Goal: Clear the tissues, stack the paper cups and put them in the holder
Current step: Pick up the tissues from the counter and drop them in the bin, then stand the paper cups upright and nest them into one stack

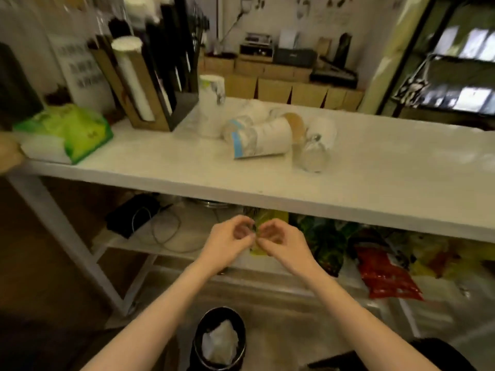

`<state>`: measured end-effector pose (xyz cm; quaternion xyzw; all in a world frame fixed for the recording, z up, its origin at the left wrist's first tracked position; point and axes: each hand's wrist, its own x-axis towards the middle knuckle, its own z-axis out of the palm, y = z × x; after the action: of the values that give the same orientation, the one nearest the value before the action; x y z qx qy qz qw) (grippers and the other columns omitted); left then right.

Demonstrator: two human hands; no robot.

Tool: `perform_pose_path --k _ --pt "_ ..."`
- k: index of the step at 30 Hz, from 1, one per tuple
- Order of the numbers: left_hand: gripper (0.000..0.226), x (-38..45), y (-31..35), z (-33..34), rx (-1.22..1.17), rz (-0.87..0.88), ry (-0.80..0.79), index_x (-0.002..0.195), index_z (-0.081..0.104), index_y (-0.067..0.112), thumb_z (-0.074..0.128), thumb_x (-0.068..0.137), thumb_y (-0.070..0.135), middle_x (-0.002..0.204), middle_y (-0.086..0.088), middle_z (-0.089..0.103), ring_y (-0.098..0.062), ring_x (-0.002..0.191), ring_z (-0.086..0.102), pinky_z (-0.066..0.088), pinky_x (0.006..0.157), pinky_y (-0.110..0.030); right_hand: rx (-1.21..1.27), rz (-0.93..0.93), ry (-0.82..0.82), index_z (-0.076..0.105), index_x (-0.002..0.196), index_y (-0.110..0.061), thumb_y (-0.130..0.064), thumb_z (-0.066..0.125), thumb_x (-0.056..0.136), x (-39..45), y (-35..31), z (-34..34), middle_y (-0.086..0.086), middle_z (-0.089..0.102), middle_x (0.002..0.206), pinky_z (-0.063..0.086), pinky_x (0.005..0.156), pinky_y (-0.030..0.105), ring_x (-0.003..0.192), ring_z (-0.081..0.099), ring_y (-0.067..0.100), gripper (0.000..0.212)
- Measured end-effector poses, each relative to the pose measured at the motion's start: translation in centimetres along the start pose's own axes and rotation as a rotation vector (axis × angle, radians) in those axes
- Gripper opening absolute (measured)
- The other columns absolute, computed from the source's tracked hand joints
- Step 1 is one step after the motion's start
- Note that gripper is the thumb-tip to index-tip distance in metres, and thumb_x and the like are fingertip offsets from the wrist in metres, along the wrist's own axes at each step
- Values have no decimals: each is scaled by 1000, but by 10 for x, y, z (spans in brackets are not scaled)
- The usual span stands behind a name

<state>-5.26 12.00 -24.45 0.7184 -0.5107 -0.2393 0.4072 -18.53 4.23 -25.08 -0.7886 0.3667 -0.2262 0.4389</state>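
Observation:
Several paper cups lie tipped over in a pile [262,139] on the white counter [375,183], and one cup [211,103] stands upright beside the wooden cup holder [150,103]. The holder has a stack of white cups [131,76] in it. A black bin [221,341] on the floor below me holds white crumpled tissue [218,342]. My left hand [231,241] and my right hand [281,242] hang below the counter's front edge, fingertips almost touching each other, fingers curled. I see nothing in either hand.
A green tissue pack [69,129] lies at the counter's left end. A clear plastic cup [312,153] lies beside the paper cups. Under the counter a lower shelf carries a black box with cables [134,218] and coloured snack bags [385,274].

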Motion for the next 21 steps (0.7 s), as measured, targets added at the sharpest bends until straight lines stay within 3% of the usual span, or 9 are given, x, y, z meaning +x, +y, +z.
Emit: perform_pose_path --k 5,9,13,21 --pt "28 19 78 -36 42 144 122 101 61 22 66 76 33 88 0 68 -12 80 62 47 68 -18 -80 -146 109 60 98 -25 -24 68 79 -5 -57 -57 -7 64 92 46 68 14 80 60 4 20" --pt "35 40 114 -57 105 248 203 105 59 18 68 74 31 90 1 64 -14 83 62 45 67 -18 -73 -197 223 57 104 -25 -23 69 77 9 -85 -91 -3 62 97 44 65 12 77 59 6 30" --pt "40 66 130 -73 153 329 193 110 56 18 69 74 31 100 -1 62 -16 88 59 49 77 -28 -109 -233 294 55 108 -24 -24 71 76 36 -103 -110 -3 60 97 43 63 11 74 57 4 35" --pt "57 136 152 -97 240 413 144 121 48 22 71 71 37 120 -1 55 -12 99 51 45 83 -27 -138 -176 456 54 113 -16 -23 70 78 88 -117 -138 0 58 98 43 59 17 71 56 8 39"
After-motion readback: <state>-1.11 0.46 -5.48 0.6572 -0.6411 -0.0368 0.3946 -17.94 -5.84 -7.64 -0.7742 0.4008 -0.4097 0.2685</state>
